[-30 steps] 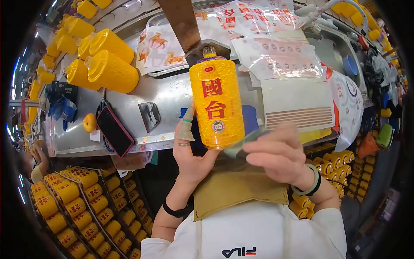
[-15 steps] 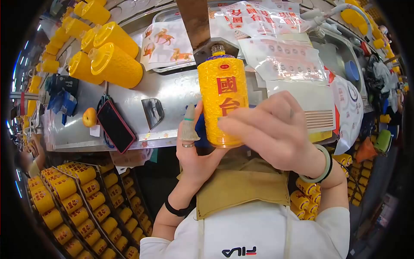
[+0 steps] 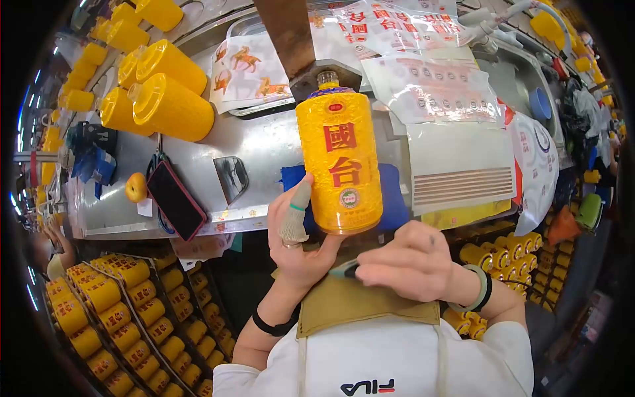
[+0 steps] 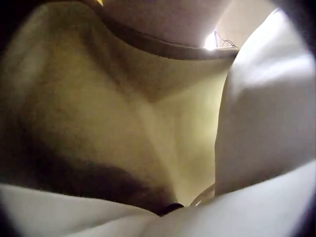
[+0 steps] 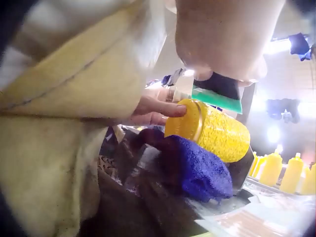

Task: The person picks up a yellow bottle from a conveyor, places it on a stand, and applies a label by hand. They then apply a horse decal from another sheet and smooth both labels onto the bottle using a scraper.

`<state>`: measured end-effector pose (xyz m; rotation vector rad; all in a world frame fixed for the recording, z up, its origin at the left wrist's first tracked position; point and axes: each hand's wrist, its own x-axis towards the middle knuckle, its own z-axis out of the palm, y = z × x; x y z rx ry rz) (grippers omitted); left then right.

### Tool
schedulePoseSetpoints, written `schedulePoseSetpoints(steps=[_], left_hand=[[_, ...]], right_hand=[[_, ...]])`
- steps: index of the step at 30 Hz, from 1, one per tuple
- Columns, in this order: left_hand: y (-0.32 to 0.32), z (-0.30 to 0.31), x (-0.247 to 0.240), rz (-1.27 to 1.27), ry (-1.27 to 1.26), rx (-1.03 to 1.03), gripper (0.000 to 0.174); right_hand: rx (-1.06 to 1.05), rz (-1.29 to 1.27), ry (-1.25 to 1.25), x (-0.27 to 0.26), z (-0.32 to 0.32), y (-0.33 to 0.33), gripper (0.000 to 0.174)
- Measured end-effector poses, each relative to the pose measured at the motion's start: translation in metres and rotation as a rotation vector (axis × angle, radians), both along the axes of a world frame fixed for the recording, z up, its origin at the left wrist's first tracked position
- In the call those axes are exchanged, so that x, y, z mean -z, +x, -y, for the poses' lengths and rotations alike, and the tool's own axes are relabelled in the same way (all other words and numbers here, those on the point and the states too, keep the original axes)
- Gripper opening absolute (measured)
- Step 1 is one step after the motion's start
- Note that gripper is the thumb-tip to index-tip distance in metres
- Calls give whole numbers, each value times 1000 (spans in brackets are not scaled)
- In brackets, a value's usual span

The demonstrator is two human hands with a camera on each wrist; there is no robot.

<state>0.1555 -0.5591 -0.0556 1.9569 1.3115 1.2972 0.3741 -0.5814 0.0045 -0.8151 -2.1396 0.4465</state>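
A yellow embossed bottle point(image 3: 338, 165) with red characters and a small round label leans with its neck in a notched metal bracket point(image 3: 324, 78). My left hand point(image 3: 296, 228) grips its base end, thumb below and fingers along the side; a fabric cover sits on one finger. In the right wrist view the bottle point(image 5: 222, 133) shows its base and left-hand fingers around it. My right hand point(image 3: 413, 264) pinches a flat scraper point(image 3: 345, 269), dark with a green edge, just below the bottle's base. The left wrist view shows mostly the apron point(image 4: 123, 118).
A blue cloth point(image 3: 395, 202) lies under the bottle on the metal worktop point(image 3: 264, 139). Sticker sheets point(image 3: 430, 92) spread to the right. A phone point(image 3: 177, 200), several yellow bottles point(image 3: 173, 109) and a curved metal piece point(image 3: 231, 178) stand or lie left. Racked bottles point(image 3: 126, 317) fill the lower left.
My right hand went up over the bottle's front, then came back down below its base with the scraper. My left hand stays on the bottle.
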Motion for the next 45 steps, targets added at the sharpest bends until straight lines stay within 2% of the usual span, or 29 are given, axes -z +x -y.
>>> schedulePoseSetpoints(steps=[2, 3, 4, 6, 9, 10, 13, 14, 17, 18, 21, 22, 24, 25, 27, 28, 30, 32, 34, 35, 38, 41, 42, 44, 45], left_hand=[[-1, 0, 6, 59, -26, 19, 83], [-1, 1, 8, 122, -54, 26, 82], [-1, 1, 8, 119, -52, 29, 82], [-1, 2, 6, 167, -77, 41, 81], [-2, 2, 4, 143, -85, 49, 81], [-2, 2, 4, 142, -83, 49, 81], [-2, 3, 7, 196, -120, 79, 79], [-1, 2, 8, 226, -132, 71, 81], [4, -1, 9, 254, -185, 29, 87], [5, -2, 9, 249, -227, -2, 90], [4, -1, 2, 189, -244, 19, 94], [4, -1, 2, 190, -241, 16, 94], [6, 0, 1, 222, -170, 6, 96], [7, 1, 1, 224, -166, 6, 96], [10, 2, 3, 520, -459, -38, 98], [9, 1, 2, 522, -457, -38, 98], [5, 0, -2, 187, -172, -4, 98], [6, 4, -3, 212, -247, -47, 97], [4, -3, -1, 91, -140, -29, 97], [3, -3, -2, 88, -145, -30, 96], [3, -4, -2, 112, -108, -24, 94], [3, -2, 9, 157, -135, -26, 93], [3, -2, 10, 158, -139, -27, 93], [2, -1, 10, 231, -190, -8, 93], [3, -3, 5, 233, -172, -18, 87]], right_hand=[[226, 4, -264, -11, -8, -2, 33], [381, -271, -280, -5, -19, -9, 34], [464, -268, -278, -8, -30, -8, 33], [414, -143, -107, -11, -55, 3, 30], [296, -119, -57, -9, -79, 1, 28], [296, -119, -55, -9, -89, 1, 28], [389, -4, 194, -19, -109, 6, 27], [387, -3, 196, -21, -109, 6, 27], [122, -94, -41, -26, -101, -2, 23], [119, -94, -39, -25, -104, -2, 23], [349, 67, 275, -28, -120, 5, 25], [346, 67, 278, -28, -120, 8, 25], [136, 156, 408, -26, -115, 12, 28], [25, 132, 394, -21, -104, 5, 27], [-203, 156, 352, -20, -80, -5, 26], [-286, 160, 302, -30, -76, -10, 26], [-105, 224, 259, -30, -97, -17, 28], [161, 165, 305, -20, -139, -18, 23], [222, 96, 369, -33, -174, -6, 19], [252, 153, 458, -29, -182, 1, 22], [163, 174, 466, -20, -152, 13, 22], [-16, 199, 402, 6, -85, 21, 25], [-86, 127, 508, 10, -71, 16, 22], [-123, 29, 413, 8, -38, 6, 24], [-83, -29, 255, 9, -28, 6, 28]])
